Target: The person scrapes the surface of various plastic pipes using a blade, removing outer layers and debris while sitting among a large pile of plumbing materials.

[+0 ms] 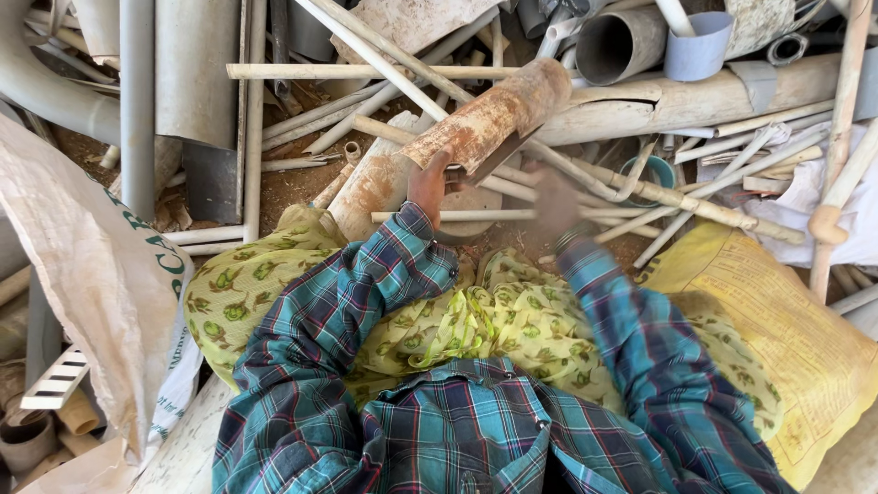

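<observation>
Rust-stained pipe section [489,117] lies tilted across the scrap pile of pale pipes [640,101], its lower end gripped by my left hand [428,187], fingers wrapped closed around it. To the right, my right hand [555,206] is motion-blurred near a dark flat blade [498,155]; I cannot tell its grip. I judge a firm left hold and strikes kept clear of those fingers work best.

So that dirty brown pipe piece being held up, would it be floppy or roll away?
The brown pipe piece looks stiff, holding straight in the left hand. Being round, it would probably roll if set down. Its crusted surface likely grips rather than slips.
</observation>
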